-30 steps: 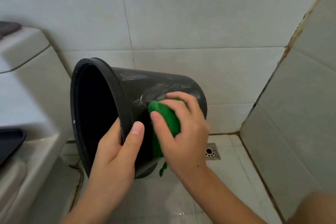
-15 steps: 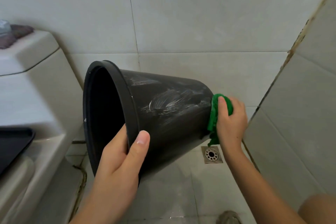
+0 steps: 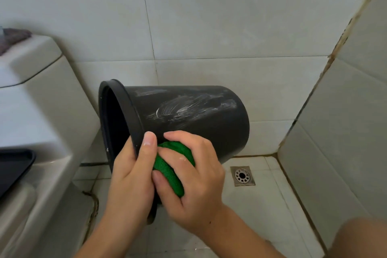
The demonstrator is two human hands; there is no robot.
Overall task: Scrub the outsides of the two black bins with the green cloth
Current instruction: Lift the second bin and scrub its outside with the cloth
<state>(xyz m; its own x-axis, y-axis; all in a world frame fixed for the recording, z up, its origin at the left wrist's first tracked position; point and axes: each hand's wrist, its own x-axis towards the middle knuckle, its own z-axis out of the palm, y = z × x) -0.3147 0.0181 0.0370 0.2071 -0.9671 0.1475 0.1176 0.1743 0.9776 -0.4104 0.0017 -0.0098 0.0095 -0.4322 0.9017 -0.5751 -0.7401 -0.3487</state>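
Black bin (image 3: 188, 119) lies tipped on its side, long axis left-right, mouth leftward, base rightward. Left hand (image 3: 132, 176) grips the rim. Right hand (image 3: 194, 176) clutches the green cloth (image 3: 173, 165) against the wall beside the rim; unscrubbed length likely runs rightward.

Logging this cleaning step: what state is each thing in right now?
black bin: tipped sideways, held off the floor, soapy streaks on its wall
green cloth: bunched, pressed to the bin's side near the rim
left hand: grips the rim
right hand: holds the cloth
floor drain: uncovered
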